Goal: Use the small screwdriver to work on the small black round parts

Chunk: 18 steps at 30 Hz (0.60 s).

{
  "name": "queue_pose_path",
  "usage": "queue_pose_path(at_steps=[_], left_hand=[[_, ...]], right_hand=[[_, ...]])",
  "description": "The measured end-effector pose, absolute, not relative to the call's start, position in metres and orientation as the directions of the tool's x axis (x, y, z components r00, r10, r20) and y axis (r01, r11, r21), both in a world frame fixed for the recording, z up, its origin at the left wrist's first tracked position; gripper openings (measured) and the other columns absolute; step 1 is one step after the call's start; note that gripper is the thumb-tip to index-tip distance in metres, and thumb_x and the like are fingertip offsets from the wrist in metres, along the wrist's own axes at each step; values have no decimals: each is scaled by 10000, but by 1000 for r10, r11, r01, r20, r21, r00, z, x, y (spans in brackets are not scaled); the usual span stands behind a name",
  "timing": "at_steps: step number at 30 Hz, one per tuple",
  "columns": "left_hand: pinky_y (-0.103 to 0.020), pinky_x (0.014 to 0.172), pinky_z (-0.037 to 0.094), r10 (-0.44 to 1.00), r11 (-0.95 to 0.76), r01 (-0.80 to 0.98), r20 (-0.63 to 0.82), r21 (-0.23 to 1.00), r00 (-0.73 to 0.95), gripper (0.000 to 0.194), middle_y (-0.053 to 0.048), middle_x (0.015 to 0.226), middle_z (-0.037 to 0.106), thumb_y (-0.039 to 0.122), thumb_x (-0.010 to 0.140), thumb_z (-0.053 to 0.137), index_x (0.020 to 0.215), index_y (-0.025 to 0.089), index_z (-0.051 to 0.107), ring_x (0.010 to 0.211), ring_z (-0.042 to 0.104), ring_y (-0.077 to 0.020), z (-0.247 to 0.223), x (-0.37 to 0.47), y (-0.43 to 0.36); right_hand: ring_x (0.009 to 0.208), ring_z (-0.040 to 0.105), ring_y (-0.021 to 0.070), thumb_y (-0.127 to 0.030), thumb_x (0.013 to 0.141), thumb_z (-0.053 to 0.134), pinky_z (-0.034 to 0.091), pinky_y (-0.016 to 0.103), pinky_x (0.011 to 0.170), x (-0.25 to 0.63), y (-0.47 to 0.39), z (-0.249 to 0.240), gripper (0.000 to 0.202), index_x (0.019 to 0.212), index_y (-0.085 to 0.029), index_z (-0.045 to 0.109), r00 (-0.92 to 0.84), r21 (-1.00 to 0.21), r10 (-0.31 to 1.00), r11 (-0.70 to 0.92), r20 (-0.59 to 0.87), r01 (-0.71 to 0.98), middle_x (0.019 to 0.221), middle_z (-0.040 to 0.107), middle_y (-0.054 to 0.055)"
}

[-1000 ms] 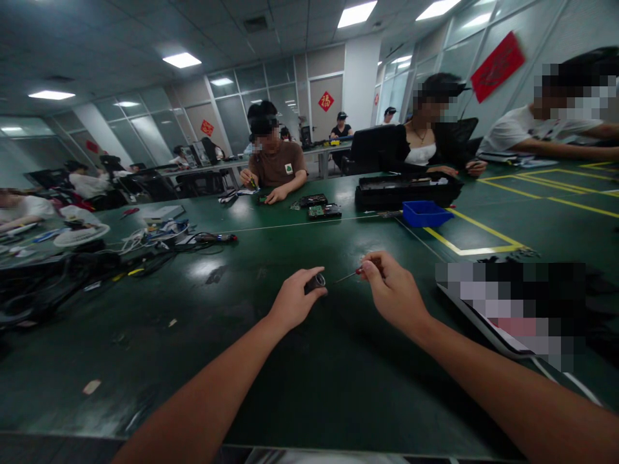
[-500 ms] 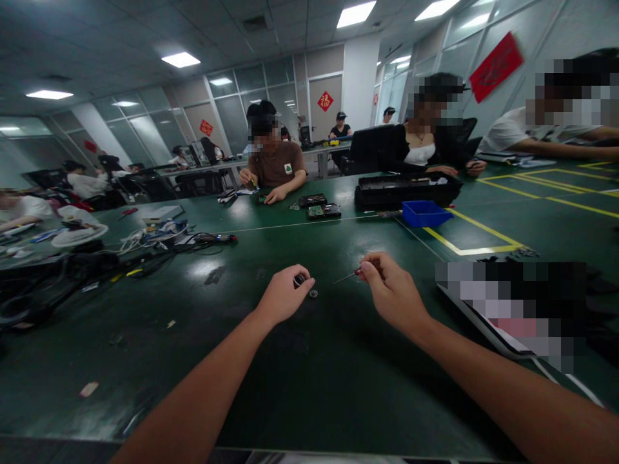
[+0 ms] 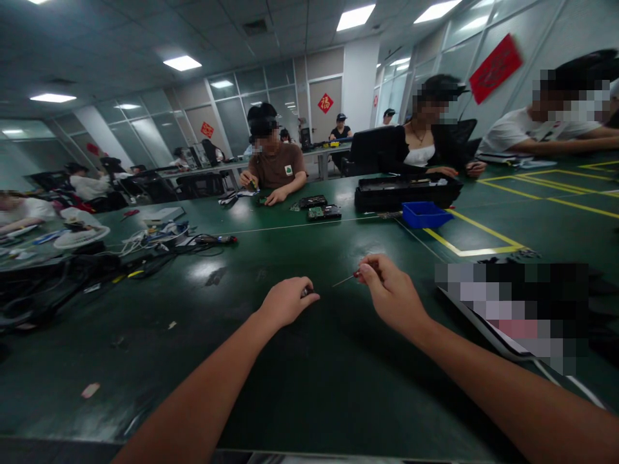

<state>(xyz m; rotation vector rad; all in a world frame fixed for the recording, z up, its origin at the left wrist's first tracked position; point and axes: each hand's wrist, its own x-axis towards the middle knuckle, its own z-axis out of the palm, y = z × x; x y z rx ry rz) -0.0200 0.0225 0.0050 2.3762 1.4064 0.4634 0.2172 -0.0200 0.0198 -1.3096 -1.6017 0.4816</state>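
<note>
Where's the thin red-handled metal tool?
In the head view, the thin red-handled metal tool is in the right hand, its tip pointing toward the left hand.

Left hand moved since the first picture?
Yes, the left hand has shifted slightly left and toward the wearer, judged against the blue bin.

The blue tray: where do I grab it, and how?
I'd pinch the near wall of the blue tray at its rim, thumb outside and fingers inside, coming from your side of the table. Its open top leaves room for fingers, and the long black box stands close behind it.
</note>
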Motion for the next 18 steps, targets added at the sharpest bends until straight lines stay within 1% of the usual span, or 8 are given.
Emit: queue_pose_path(at_steps=[3,6,9,11,13,15,16,18], left_hand=[[-303,711,450,906,-399,703,136,589,400,258,-49,936,682,451,887,615,980,219,679,846,624,-217,8,-23,24],[-273,683,443,939,-321,590,165,741,303,268,-36,929,671,441,890,580,1015,225,676,797,608,-180,12,-24,27],[-230,562,392,976,-174,375,109,910,187,297,-36,859,635,394,884,518,1039,198,679,644,547,-130,18,-26,31],[-210,494,342,993,-78,163,61,984,106,277,-33,813,600,377,845,531,964,166,668,588,515,-112,24,-31,36],[-198,458,320,1000,-7,-61,8,998,21,233,-20,780,565,364,796,577,876,151,626,562,501,-102,31,-40,40],[-197,446,333,998,36,-228,-48,973,-48,198,-5,758,539,330,769,605,850,151,590,539,490,-97,39,-53,45],[-200,446,344,994,43,-280,-69,959,-84,174,-2,754,533,303,771,600,853,152,581,532,490,-98,43,-62,46],[-211,454,368,982,23,-329,-83,944,-171,121,-4,755,536,239,796,553,877,153,576,530,503,-107,51,-83,49]], right_hand=[[826,697,241,-410,988,446,507,377,712,217,-20,20,225,995,-233,584,43,-790,906,343,421,508,891,720,65],[827,697,241,-408,989,444,507,381,723,218,-20,21,223,984,-231,580,37,-790,905,350,424,503,885,715,65],[836,697,242,-412,989,447,508,381,730,218,-20,21,223,988,-231,577,33,-795,908,348,418,497,884,714,63],[843,697,243,-410,990,444,507,380,733,218,-21,21,223,991,-231,577,32,-797,910,344,412,496,892,715,63],[838,696,242,-406,990,440,505,378,727,218,-21,22,222,990,-231,577,34,-797,912,339,410,500,890,715,63],[833,696,241,-404,989,440,503,373,718,218,-21,22,222,990,-230,578,35,-796,912,337,408,503,885,715,62],[831,697,240,-405,987,441,502,371,716,218,-21,22,223,990,-229,579,35,-796,912,337,409,503,885,716,62],[827,697,238,-402,986,442,501,367,713,218,-20,22,224,990,-226,580,34,-794,911,339,410,505,884,718,63]])
